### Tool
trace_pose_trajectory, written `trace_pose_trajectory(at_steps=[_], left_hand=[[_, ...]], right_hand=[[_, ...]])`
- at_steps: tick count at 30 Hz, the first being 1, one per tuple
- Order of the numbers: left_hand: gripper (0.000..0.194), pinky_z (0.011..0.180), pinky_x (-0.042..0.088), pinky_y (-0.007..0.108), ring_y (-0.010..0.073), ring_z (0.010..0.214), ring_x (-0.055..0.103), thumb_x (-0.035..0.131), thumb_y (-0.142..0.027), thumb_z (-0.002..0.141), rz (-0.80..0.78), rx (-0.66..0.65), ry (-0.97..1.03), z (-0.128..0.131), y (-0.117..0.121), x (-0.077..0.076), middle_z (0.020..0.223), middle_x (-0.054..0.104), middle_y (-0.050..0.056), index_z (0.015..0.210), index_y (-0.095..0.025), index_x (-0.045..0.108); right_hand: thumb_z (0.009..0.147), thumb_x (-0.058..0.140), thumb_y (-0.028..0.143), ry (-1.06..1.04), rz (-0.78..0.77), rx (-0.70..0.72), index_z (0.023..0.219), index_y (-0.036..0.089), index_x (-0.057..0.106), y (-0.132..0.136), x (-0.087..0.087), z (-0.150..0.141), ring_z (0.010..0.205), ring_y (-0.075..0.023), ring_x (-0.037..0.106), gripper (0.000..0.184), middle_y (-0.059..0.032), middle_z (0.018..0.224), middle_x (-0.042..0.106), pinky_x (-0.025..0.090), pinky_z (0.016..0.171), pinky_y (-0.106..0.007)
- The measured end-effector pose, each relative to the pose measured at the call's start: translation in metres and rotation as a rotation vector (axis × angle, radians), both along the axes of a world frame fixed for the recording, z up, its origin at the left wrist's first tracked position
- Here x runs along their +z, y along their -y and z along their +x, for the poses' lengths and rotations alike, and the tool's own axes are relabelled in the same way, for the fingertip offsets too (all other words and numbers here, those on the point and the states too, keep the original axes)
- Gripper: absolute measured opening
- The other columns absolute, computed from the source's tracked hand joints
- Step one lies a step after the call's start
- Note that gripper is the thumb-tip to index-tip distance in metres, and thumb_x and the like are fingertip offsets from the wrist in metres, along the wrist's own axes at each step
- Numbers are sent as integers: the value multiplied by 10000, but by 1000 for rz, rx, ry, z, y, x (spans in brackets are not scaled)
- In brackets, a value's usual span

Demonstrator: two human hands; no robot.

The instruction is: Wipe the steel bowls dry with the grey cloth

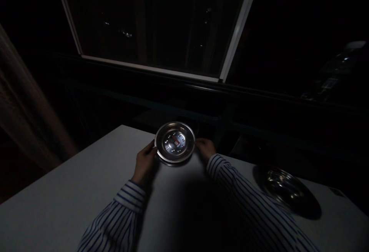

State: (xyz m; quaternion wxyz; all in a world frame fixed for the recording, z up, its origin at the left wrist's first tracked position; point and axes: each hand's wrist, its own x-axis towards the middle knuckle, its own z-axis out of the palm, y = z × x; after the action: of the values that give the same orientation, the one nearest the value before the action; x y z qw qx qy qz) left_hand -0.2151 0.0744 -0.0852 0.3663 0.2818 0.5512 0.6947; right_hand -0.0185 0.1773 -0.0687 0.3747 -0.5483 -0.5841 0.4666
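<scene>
Both my hands grip a shiny round metal dish (175, 143) by opposite sides of its rim, near the far edge of the white table. A small red and pale label sits at the bottom of the dish. My left hand (144, 162) pinches the left rim, thumb near the top. On the right rim, the fingers of my right hand (205, 148) are closed, partly hidden. Beneath the near side of the dish shows a second rim; whether it belongs to another stacked dish I cannot tell.
A larger metal dish or lid (288, 190) lies on the white table (72, 194) at the right. Behind stands a white-framed window (150, 69). A clear bottle (340, 65) is at the right, a curtain (25, 98) at the left. The room is very dark.
</scene>
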Motion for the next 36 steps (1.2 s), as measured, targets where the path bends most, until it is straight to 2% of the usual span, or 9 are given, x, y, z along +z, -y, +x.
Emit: trace_pose_trajectory(at_steps=[3, 7, 10, 13, 19, 24, 27, 31, 36], left_hand=[[397, 878, 458, 344, 202, 987, 613, 650, -161, 698, -10, -18, 74, 2, 8, 18, 1133, 647, 91, 1095, -169, 633], [409, 717, 511, 249, 137, 767, 654, 610, -102, 726, -21, -50, 183, 11, 20, 40, 1002, 696, 83, 1132, -156, 607], [385, 630, 510, 202, 112, 679, 643, 600, -80, 731, -40, -82, 217, 21, 26, 48, 910, 710, 71, 1109, -146, 619], [376, 585, 505, 181, 101, 640, 632, 605, -65, 721, -42, -151, 246, 33, 30, 50, 861, 707, 60, 1086, -149, 632], [362, 526, 485, 167, 75, 553, 589, 617, -74, 716, -53, -306, 300, 64, 34, 36, 728, 672, 36, 1072, -138, 637], [390, 535, 488, 190, 82, 571, 593, 657, -119, 694, -136, -369, 288, 91, 39, 14, 816, 676, 54, 1082, -150, 630], [445, 555, 494, 221, 93, 561, 593, 663, -135, 685, -157, -414, 280, 106, 42, 1, 794, 679, 58, 1126, -151, 606], [495, 636, 511, 285, 143, 642, 631, 661, -166, 689, -198, -464, 270, 121, 45, -15, 815, 688, 85, 1173, -122, 566], [458, 654, 513, 298, 168, 707, 649, 650, -183, 701, -220, -476, 247, 132, 47, -23, 891, 692, 109, 1148, -114, 577]], right_hand=[[821, 566, 151, -67, 17, 28, 856, 109, 592, 9, 12, 6, 698, -102, 595, 61, 9, 756, 619, 490, 706, -283], [750, 583, 94, -123, 49, 50, 788, 118, 592, 21, 25, 20, 609, -93, 582, 46, 37, 623, 602, 462, 668, -245], [700, 598, 100, -131, 61, 57, 755, 132, 587, 31, 34, 38, 577, -93, 575, 64, 36, 581, 599, 440, 634, -222], [688, 610, 124, -109, 35, 71, 751, 138, 576, 44, 42, 60, 549, -91, 573, 74, 28, 576, 608, 438, 597, -218], [719, 605, 112, 4, -37, 63, 729, 142, 549, 75, 47, 106, 494, -80, 562, 64, 37, 518, 593, 428, 533, -192], [753, 574, 92, 126, -98, 36, 719, 146, 522, 95, 36, 137, 468, -78, 555, 82, 38, 516, 596, 414, 491, -180], [765, 557, 88, 202, -124, 24, 708, 147, 510, 103, 27, 151, 463, -77, 554, 95, 41, 505, 585, 407, 476, -174], [760, 563, 96, 305, -130, 9, 694, 143, 511, 107, 7, 168, 454, -77, 536, 96, 47, 498, 565, 396, 463, -177], [721, 628, 135, 436, -58, 14, 686, 120, 560, 107, -19, 184, 541, -76, 539, 78, 25, 589, 586, 404, 516, -190]])
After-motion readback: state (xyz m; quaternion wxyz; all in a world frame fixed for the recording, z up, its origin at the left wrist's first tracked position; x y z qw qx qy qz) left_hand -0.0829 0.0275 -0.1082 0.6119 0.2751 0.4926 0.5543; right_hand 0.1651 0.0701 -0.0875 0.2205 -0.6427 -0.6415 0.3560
